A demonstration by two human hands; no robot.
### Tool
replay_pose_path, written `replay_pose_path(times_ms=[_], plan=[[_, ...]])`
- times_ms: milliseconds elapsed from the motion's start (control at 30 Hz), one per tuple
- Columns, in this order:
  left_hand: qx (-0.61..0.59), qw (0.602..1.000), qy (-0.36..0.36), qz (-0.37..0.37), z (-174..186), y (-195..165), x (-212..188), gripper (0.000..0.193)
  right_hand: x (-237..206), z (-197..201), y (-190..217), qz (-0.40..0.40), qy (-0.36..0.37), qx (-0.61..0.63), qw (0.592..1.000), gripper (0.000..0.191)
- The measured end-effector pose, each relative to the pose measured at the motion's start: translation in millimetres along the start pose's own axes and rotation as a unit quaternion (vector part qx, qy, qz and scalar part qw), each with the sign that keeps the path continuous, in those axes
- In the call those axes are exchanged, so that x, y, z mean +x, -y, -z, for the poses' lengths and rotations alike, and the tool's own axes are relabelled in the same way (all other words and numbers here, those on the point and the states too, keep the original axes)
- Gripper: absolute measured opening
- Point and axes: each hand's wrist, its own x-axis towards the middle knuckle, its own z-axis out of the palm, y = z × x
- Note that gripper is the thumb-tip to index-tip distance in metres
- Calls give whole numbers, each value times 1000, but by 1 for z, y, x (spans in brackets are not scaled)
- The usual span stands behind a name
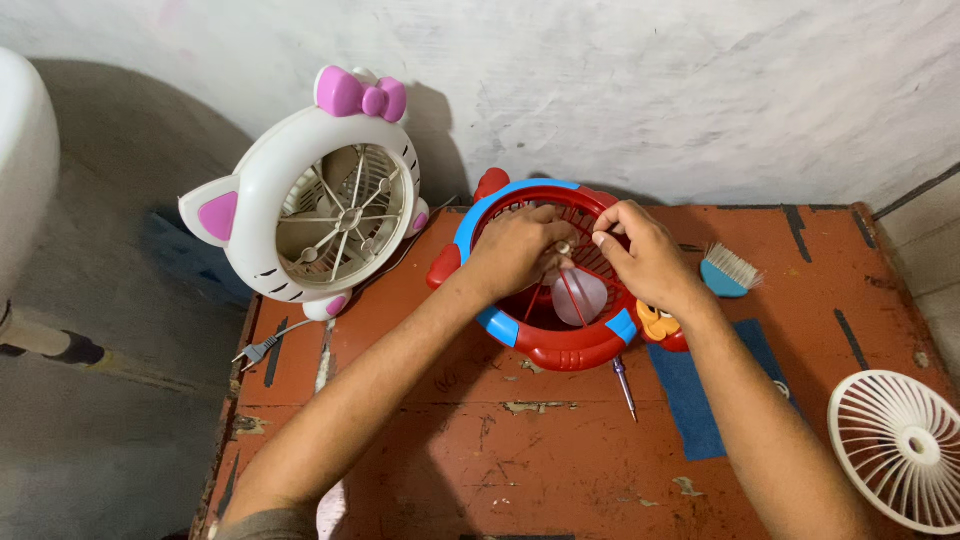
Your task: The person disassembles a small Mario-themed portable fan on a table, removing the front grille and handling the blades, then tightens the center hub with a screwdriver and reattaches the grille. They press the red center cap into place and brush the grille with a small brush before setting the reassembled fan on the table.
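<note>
Both hands are working at the centre of a red and blue toy-shaped fan (545,290) that is lying face-up in the middle of the worn red bench (450,440). The left hand (515,248) is resting its fingers on the red grille, its grip pressed around a small pale hub piece (565,246) at the centre. The right hand (645,255) is meeting it from the right, fingertips pinching at the same spot; whether it is holding a part there I cannot tell. A small screwdriver (626,388) is lying near the fan's near rim, beside a blue cloth (700,400). A white cat-shaped fan (320,200) is leaning at the far left, a loose white grille (900,445) lying at the right edge, a small brush (728,272) further back. The hub piece is small, so it could slip through the grille onto the pale blades (580,298), or roll off the bench.
</note>
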Motion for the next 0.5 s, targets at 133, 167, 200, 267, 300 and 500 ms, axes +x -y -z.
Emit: replay_pose_path(times_ms=[133,167,200,267,300,500], plan=[[-104,993,30,-53,6,11,4,29,-3,0,1,102,-27,-36,994,13],[-98,990,33,-97,7,14,6,28,-4,-1,1,96,-25,-37,994,14],[-91,985,34,-140,7,16,6,28,-3,-1,1,91,-22,-37,995,14],[-65,988,45,-132,7,17,6,27,-2,-1,1,65,-11,-41,997,13],[-52,989,50,-130,6,16,6,26,-1,0,1,51,-7,-44,998,13],[-73,988,75,-110,6,18,10,43,0,-1,2,97,-19,-35,994,13]])
